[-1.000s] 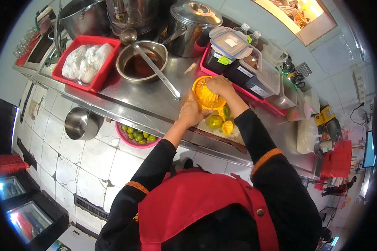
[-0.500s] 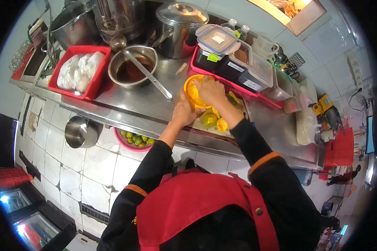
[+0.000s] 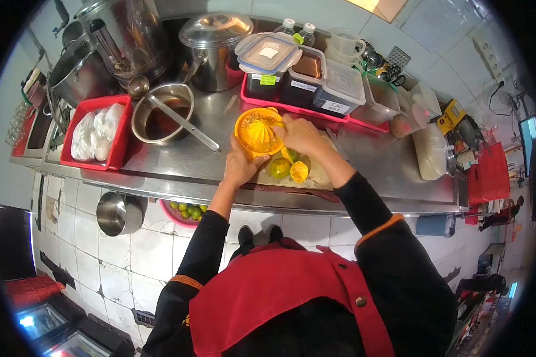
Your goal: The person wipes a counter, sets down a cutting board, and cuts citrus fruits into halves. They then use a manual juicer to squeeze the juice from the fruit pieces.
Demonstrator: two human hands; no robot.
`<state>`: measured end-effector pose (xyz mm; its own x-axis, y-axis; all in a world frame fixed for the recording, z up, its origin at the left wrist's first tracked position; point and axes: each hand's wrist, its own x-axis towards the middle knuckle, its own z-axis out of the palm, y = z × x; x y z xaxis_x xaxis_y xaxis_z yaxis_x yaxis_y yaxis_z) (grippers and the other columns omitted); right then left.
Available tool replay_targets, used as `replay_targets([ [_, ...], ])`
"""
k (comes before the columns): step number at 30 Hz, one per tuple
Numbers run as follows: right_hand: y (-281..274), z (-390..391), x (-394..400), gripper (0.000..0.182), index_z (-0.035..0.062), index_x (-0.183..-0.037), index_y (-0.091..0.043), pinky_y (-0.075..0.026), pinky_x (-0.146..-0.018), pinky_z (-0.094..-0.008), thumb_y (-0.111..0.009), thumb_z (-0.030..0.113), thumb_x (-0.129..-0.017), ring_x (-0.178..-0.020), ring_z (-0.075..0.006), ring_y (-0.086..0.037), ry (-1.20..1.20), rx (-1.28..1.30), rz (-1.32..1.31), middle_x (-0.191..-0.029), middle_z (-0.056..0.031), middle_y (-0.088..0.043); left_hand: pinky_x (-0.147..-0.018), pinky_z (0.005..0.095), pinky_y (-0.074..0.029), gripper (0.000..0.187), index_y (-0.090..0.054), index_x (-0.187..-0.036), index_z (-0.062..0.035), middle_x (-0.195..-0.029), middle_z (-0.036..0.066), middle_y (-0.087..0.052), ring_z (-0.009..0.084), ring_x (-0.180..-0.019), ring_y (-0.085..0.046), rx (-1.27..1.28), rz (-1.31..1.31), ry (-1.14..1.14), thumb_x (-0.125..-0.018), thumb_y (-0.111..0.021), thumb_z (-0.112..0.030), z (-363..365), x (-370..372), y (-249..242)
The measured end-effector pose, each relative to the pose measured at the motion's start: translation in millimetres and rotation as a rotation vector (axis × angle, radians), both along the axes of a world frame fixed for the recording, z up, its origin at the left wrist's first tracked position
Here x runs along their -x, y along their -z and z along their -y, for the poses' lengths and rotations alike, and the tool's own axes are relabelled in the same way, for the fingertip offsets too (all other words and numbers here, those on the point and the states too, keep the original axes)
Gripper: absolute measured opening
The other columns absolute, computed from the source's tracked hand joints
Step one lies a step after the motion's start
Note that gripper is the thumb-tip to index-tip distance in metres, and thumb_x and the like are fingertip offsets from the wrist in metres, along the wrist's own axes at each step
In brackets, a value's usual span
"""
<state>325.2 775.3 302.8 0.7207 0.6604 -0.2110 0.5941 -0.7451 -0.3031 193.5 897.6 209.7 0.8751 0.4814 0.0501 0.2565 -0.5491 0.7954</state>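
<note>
A yellow citrus juicer [image 3: 259,132] stands at the counter's front, its ribbed cone bare and wet with pulp. My left hand [image 3: 241,165] is wrapped round its near left side. At the juicer's right rim is my right hand [image 3: 301,135], fingers curled together; whatever they hold, if anything, is hidden. Just below lie a green-yellow citrus piece [image 3: 280,168] and a cut half [image 3: 299,172] with orange flesh facing up. More peel shows partly behind my right hand. These pieces rest on a pale cutting board [image 3: 324,172].
Left of the juicer, a ladle [image 3: 187,125] lies across a steel bowl [image 3: 138,122] of dark liquid. A red basket [image 3: 118,140] holds white bags. Lidded containers stand in a pink tray [image 3: 315,112] behind. Below the counter are a pot [image 3: 120,213] and a citrus basket [image 3: 175,219].
My right hand has moved off the juicer's middle to its right rim, uncovering the cone. My left hand still holds the juicer. The camera view has shifted.
</note>
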Motion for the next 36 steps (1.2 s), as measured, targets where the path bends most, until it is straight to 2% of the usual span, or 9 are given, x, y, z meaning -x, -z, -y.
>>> replay_targets([
  [4,13,66,-31,0.053,0.0037,-0.116,-0.049,-0.043,-0.085,-0.0454,-0.054,0.043,-0.081,-0.100,-0.0392,-0.055,-0.041,-0.122,-0.166,-0.103,-0.0257,-0.058,-0.083,0.0431,-0.046,0.104,-0.010,-0.132,0.0058,-0.104,0.031,-0.056,0.0425,-0.099,-0.056,0.019,0.026,0.003,-0.067,-0.075,-0.043,-1,-2,6],
  [6,30,95,-39,0.053,0.0075,-0.118,-0.049,-0.042,-0.087,-0.0443,-0.064,0.033,-0.073,-0.105,-0.0377,-0.052,-0.016,0.082,-0.002,-0.110,-0.0238,-0.054,-0.083,0.0430,-0.046,0.105,-0.009,-0.132,0.0059,-0.104,0.031,-0.056,0.0426,-0.098,-0.056,0.019,0.032,-0.001,-0.067,-0.075,-0.043,-2,-3,8],
  [9,73,114,-23,0.050,0.0083,-0.111,-0.052,-0.043,-0.086,-0.0422,-0.070,0.023,-0.067,-0.101,-0.0386,-0.052,-0.166,-0.077,0.413,-0.104,-0.0223,-0.054,-0.083,0.0429,-0.046,0.106,-0.008,-0.132,0.0064,-0.104,0.030,-0.056,0.0426,-0.098,-0.056,0.014,0.017,-0.014,-0.066,-0.075,-0.043,-1,-3,6],
  [16,44,105,-23,0.046,0.0079,-0.104,-0.056,-0.045,-0.082,-0.0407,-0.070,0.025,-0.064,-0.096,-0.0349,-0.056,-0.099,0.094,0.039,-0.096,-0.0172,-0.061,-0.082,0.0434,-0.047,0.107,-0.007,-0.133,0.0056,-0.102,0.030,-0.057,0.0427,-0.096,-0.057,0.004,0.002,-0.021,-0.066,-0.075,-0.043,1,-1,1],
  [19,7,68,-27,0.039,0.0088,-0.093,-0.058,-0.049,-0.069,-0.0379,-0.074,0.026,-0.063,-0.080,-0.0274,-0.061,-0.048,-0.292,-0.106,-0.086,-0.0131,-0.064,-0.081,0.0434,-0.047,0.106,-0.007,-0.133,0.0049,-0.100,0.030,-0.058,0.0432,-0.095,-0.057,-0.005,-0.007,-0.018,-0.067,-0.075,-0.043,1,-1,-1],
  [25,42,-20,-41,0.039,0.0027,-0.101,-0.050,-0.047,-0.073,-0.0299,-0.072,0.019,-0.073,-0.090,-0.0158,-0.055,0.304,-0.907,-0.596,-0.099,-0.0104,-0.057,-0.081,0.0433,-0.047,0.107,-0.006,-0.134,0.0040,-0.098,0.031,-0.058,0.0431,-0.094,-0.057,0.019,-0.032,-0.024,-0.067,-0.075,-0.043,0,-1,2],
  [30,34,-20,-27,0.039,0.0048,-0.111,-0.046,-0.043,-0.084,-0.0315,-0.066,0.012,-0.078,-0.097,-0.0217,-0.052,-0.102,-0.671,-0.381,-0.105,-0.0124,-0.050,-0.085,0.0428,-0.045,0.103,-0.009,-0.133,0.0043,-0.105,0.032,-0.055,0.0442,-0.100,-0.054,0.079,-0.081,-0.044,-0.069,-0.074,-0.042,1,0,-1],
  [32,25,-22,-29,0.048,0.0048,-0.116,-0.043,-0.043,-0.086,-0.0360,-0.067,0.011,-0.076,-0.099,-0.0323,-0.052,-0.468,-0.334,0.058,-0.105,-0.0183,-0.050,-0.085,0.0427,-0.045,0.103,-0.008,-0.133,0.0049,-0.105,0.032,-0.055,0.0442,-0.099,-0.055,0.080,-0.095,-0.046,-0.069,-0.074,-0.042,0,0,1],
  [36,14,-35,-22,0.046,0.0034,-0.115,-0.044,-0.043,-0.085,-0.0410,-0.066,0.012,-0.076,-0.100,-0.0388,-0.051,-0.496,-0.198,0.103,-0.105,-0.0226,-0.050,-0.079,0.0418,-0.047,0.111,-0.004,-0.134,0.0077,-0.096,0.031,-0.058,0.0423,-0.092,-0.058,0.052,-0.024,-0.024,-0.066,-0.076,-0.041,-1,-2,6],
])
